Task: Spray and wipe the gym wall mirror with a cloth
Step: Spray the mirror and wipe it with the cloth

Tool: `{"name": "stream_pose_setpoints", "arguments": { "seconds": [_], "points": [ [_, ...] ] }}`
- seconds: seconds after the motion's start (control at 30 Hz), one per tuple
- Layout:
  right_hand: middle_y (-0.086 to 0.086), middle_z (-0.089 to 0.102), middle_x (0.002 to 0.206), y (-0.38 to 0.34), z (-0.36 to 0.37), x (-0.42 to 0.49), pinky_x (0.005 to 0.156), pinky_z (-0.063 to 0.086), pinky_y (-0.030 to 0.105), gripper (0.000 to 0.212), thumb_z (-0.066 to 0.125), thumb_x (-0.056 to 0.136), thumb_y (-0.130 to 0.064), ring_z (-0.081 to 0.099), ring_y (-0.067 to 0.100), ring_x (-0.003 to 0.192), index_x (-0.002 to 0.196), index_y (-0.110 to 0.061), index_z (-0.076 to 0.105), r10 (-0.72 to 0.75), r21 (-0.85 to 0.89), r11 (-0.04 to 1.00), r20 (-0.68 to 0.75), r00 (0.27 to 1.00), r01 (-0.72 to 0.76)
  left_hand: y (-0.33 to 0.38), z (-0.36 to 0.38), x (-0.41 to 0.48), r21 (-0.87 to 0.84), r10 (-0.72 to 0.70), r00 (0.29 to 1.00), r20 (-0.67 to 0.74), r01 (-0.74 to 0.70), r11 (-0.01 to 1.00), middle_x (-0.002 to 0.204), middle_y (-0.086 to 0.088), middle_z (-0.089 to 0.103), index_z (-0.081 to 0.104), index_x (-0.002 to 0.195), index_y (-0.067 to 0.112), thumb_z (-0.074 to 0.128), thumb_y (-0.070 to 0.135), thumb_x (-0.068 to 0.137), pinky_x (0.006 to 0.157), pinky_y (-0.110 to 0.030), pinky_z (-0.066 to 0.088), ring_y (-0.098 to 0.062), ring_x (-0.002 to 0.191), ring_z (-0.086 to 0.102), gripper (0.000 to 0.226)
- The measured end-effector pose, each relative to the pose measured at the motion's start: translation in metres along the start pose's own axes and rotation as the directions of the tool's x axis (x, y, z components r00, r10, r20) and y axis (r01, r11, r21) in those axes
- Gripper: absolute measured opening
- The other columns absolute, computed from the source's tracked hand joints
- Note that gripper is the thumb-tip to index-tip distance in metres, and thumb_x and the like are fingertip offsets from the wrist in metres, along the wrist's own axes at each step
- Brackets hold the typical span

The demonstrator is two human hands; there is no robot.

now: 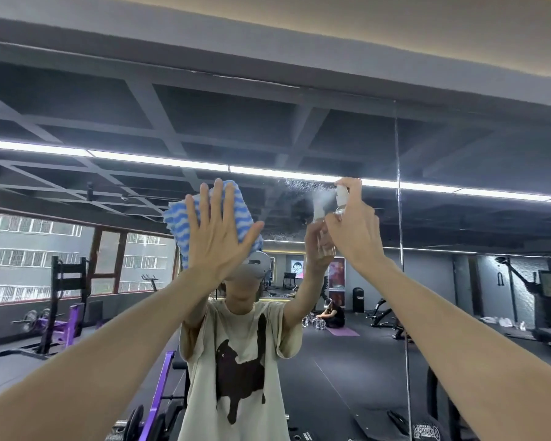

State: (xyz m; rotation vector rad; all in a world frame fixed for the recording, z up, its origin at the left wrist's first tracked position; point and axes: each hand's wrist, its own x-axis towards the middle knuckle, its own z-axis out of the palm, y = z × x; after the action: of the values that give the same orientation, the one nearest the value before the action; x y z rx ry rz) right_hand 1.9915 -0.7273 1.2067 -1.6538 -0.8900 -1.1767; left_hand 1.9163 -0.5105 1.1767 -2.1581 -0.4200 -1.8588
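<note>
Head | left hand (218,230) flat on cloth (178,218) | right hand (358,232) grips spray bottle (342,196)

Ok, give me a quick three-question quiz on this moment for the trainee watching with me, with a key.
1. True or false: the left hand presses the cloth against the mirror with its fingers straight.
2. What does the right hand grip? A) a spray bottle B) a squeegee C) nothing
3. Fill in the gap: in the head view, the droplets on the glass lie to the ___ of the cloth.

Key: 1 true; 2 A; 3 right.
</note>
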Motion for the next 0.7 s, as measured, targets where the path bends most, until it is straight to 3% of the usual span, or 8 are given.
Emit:
{"name": "stream_pose_setpoints", "arguments": {
  "seconds": [0.17,0.33,0.43,0.5,0.57,0.6,0.63,0.7],
  "points": [
    [-0.002,0.053,0.071,0.012,-0.014,0.006,0.043,0.035,0.010,0.042,0.053,0.094,-0.008,0.053,0.008,0.055,0.132,-0.015,0.037,0.011,0.078,0.997,-0.071,0.997,-0.005,0.003,0.000,0.031,0.098,0.148,0.989,0.020,-0.149,0.984,0.161,-0.009,-0.005,-0.008,0.151,0.010,0.003,0.063,0.092,0.118,-0.041,-0.013,-0.021,0.149,-0.006,0.080],
    [0.002,0.054,0.073,0.021,-0.026,0.018,0.051,0.042,0.025,0.057,0.056,0.091,-0.007,0.055,0.017,0.057,0.139,-0.019,0.027,0.002,0.101,0.995,-0.066,0.998,0.004,0.034,-0.007,0.098,-0.001,0.032,0.999,0.042,-0.032,0.999,0.161,-0.006,-0.010,-0.006,0.153,0.008,0.010,0.044,0.102,0.116,-0.039,-0.015,-0.017,0.148,-0.011,0.064],
    [-0.002,0.054,0.069,0.019,-0.023,0.024,0.054,0.044,0.030,0.048,0.056,0.094,-0.016,0.055,0.018,0.057,0.129,-0.014,0.024,0.042,0.173,0.984,-0.066,0.997,-0.031,0.074,-0.007,0.095,-0.161,0.272,0.943,0.193,-0.243,0.957,0.162,-0.005,-0.008,-0.003,0.153,0.009,0.010,0.030,0.106,0.114,-0.035,-0.017,-0.015,0.148,-0.010,0.053],
    [-0.002,0.054,0.073,0.013,-0.018,0.024,0.063,0.045,0.035,0.031,0.050,0.096,-0.015,0.054,0.019,0.064,0.114,-0.014,0.025,0.067,0.260,0.964,-0.056,0.996,-0.050,0.090,-0.008,0.084,-0.422,0.423,0.857,0.294,-0.281,0.862,0.161,0.000,-0.001,0.007,0.153,0.013,0.011,0.022,0.106,0.113,-0.028,-0.017,-0.012,0.147,-0.008,0.048],
    [-0.001,0.052,0.086,0.003,-0.010,0.023,0.067,0.048,0.032,0.022,0.049,0.097,-0.014,0.055,0.017,0.076,0.106,-0.012,0.030,0.089,0.412,0.909,-0.031,0.996,-0.068,0.091,-0.020,0.078,-0.745,0.403,0.844,0.355,-0.005,0.667,0.149,0.009,0.032,0.041,0.139,0.029,0.016,0.037,0.105,0.116,-0.022,-0.004,-0.004,0.142,0.015,0.043],
    [0.002,0.052,0.095,-0.002,-0.004,0.023,0.070,0.051,0.030,0.022,0.053,0.097,-0.017,0.057,0.017,0.085,0.105,-0.011,0.034,0.076,0.471,0.881,-0.028,0.997,-0.054,0.089,-0.029,0.077,-0.862,0.375,0.842,0.388,0.188,0.471,0.131,0.009,0.052,0.055,0.118,0.028,0.021,0.047,0.102,0.117,-0.027,0.019,-0.003,0.131,0.040,0.042],
    [0.006,0.052,0.104,-0.008,0.003,0.024,0.075,0.053,0.027,0.023,0.058,0.096,-0.020,0.058,0.015,0.091,0.106,-0.011,0.038,0.039,0.491,0.871,-0.047,0.998,-0.011,0.088,-0.037,0.078,-0.896,0.359,0.835,0.417,0.311,0.317,0.113,0.007,0.061,0.059,0.103,0.021,0.024,0.054,0.100,0.100,-0.019,0.040,0.002,0.110,0.057,0.047],
    [0.008,0.048,0.115,-0.018,0.017,0.028,0.080,0.046,0.011,0.027,0.063,0.093,-0.014,0.052,0.004,0.091,0.112,-0.007,0.046,-0.057,0.446,0.890,-0.087,0.995,0.090,0.084,-0.043,0.082,-0.887,0.362,0.813,0.456,0.381,0.261,0.093,0.007,0.068,0.067,0.089,0.020,0.026,0.051,0.101,0.078,-0.013,0.047,0.004,0.083,0.064,0.052]
  ]
}}
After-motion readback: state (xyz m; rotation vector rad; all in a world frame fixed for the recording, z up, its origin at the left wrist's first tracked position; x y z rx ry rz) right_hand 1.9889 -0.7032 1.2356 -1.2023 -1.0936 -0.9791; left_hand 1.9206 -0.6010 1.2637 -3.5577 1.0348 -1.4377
